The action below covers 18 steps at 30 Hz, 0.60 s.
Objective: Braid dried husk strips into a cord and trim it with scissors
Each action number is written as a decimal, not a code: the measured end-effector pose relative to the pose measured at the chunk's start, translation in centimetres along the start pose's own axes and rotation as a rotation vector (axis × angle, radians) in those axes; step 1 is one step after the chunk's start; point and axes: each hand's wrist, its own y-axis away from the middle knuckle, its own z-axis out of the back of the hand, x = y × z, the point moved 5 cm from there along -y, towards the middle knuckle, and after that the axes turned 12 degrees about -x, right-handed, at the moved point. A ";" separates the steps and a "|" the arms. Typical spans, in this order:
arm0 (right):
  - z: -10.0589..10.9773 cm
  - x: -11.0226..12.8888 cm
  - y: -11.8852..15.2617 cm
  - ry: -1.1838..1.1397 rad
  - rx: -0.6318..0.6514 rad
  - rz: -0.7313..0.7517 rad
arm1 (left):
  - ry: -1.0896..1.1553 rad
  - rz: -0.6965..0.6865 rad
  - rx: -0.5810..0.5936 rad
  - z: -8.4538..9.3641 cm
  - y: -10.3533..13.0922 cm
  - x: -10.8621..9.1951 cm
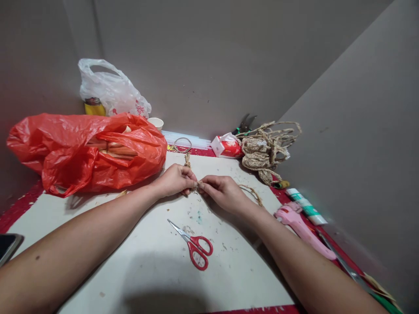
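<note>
My left hand (178,179) and my right hand (224,192) meet over the middle of the white board, thumbs and fingertips pinched. Between them is a short bit of brown twine (197,185), small and partly covered by the fingers. Just beyond my left hand, a knotted twine piece (187,160) hangs together with a thin ring (182,151). Closer to me, red-handled scissors (193,244) lie on the board with their blades nearly closed. Behind my right hand rests a curved length of twine (254,194), partly hidden by the wrist.
A red plastic bag (131,131) with stalk-like pieces fills the left. Twine bundles (257,155), a tissue pack (227,146) and white sticks (188,140) line the back. On the right are a pink glue gun (304,231) and a tape-like roll (306,206). A phone (9,246) lies left.
</note>
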 end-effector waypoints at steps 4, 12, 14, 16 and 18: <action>-0.4 -0.9 0.2 -0.257 0.029 -0.177 | 0.049 -0.031 -0.013 -0.2 0.1 0.0; -0.6 -1.3 0.3 -0.429 0.051 -0.359 | 0.040 -0.123 0.015 -0.6 0.2 -0.1; -0.7 -1.3 0.4 -0.477 0.064 -0.406 | 0.031 -0.153 0.020 -0.7 0.3 -0.1; -0.7 -1.3 0.5 -0.523 0.083 -0.441 | 0.017 -0.173 0.019 -0.7 0.3 -0.2; -0.8 -1.2 0.6 -0.544 0.112 -0.446 | -0.005 -0.174 0.015 -0.8 0.4 -0.3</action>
